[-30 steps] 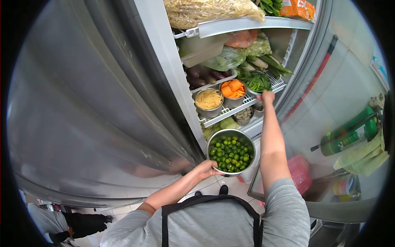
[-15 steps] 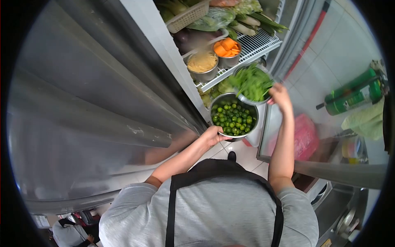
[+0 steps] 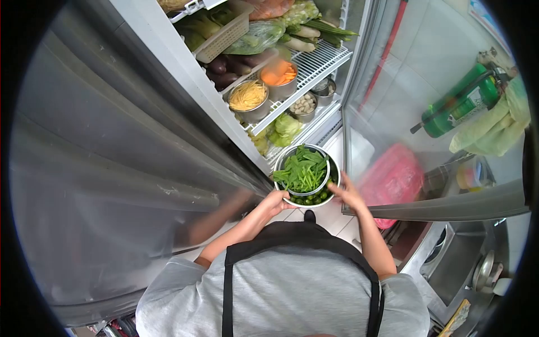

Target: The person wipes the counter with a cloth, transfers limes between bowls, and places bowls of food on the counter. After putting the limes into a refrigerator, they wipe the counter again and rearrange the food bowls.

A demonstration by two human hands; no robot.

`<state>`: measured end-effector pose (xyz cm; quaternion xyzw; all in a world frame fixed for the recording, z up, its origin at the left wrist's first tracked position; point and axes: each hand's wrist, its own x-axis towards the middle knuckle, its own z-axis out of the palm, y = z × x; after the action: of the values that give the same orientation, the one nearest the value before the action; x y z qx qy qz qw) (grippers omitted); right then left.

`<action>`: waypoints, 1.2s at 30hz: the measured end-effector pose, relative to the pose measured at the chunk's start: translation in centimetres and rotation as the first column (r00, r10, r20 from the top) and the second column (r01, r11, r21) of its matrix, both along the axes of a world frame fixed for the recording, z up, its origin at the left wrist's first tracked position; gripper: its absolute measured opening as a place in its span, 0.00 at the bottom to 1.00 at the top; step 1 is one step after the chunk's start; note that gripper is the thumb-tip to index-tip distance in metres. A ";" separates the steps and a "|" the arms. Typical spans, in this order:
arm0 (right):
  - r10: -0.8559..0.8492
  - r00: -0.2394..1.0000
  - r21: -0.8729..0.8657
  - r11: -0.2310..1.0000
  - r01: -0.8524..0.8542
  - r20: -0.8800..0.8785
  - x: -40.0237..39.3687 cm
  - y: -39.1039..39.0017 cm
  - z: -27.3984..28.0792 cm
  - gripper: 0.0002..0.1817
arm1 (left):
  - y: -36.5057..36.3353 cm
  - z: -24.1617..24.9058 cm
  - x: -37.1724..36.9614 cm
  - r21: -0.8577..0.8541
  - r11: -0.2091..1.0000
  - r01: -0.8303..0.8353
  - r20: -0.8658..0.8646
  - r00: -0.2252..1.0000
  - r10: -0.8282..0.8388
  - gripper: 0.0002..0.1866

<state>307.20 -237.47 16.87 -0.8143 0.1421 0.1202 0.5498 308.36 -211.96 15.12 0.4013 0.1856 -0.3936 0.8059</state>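
Observation:
A round metal pot (image 3: 277, 194) of small green limes (image 3: 317, 197) is in front of my body. My left hand (image 3: 274, 203) is closed on its near left rim. Inside the pot, on top of the limes, rests a smaller metal bowl (image 3: 306, 193) full of cut leafy greens (image 3: 303, 170). At the pot's right rim is my right hand (image 3: 349, 194), thumb and fingers apart, fingertips by the limes beside the bowl. Most of the limes are hidden beneath the bowl.
Ahead stands an open fridge with a wire shelf (image 3: 323, 63), holding containers of yellow strips (image 3: 248, 96) and carrot pieces (image 3: 279, 73). Lettuce (image 3: 285, 130) lies lower. The glass door (image 3: 387, 118) is on my right, a grey metal surface (image 3: 140, 168) on my left.
My right hand has brought the bowl of greens down and left from the shelf's edge, into the pot of limes, and has let go of it. The pot has come closer to my body.

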 end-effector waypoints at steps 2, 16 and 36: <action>0.041 0.927 0.453 0.880 0.143 -0.373 -2.0 2.1 2.4 0.32 | -0.9 1.6 -0.2 0.013 0.999 0.034 0.047 0.998 -0.034 0.27; -0.308 0.949 0.720 0.643 0.262 -0.070 5.3 1.5 6.4 0.35 | -1.3 7.8 3.4 -0.132 0.991 0.019 0.226 0.974 0.011 0.40; -0.431 0.902 0.632 0.700 0.333 0.002 35.0 5.9 14.2 0.44 | 3.6 6.5 -2.0 -0.011 0.995 0.097 0.242 0.966 -0.092 0.20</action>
<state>342.20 -231.59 31.11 -0.5479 0.2192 -0.0187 0.8071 306.35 -208.32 21.62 0.4454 0.0623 -0.3820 0.8074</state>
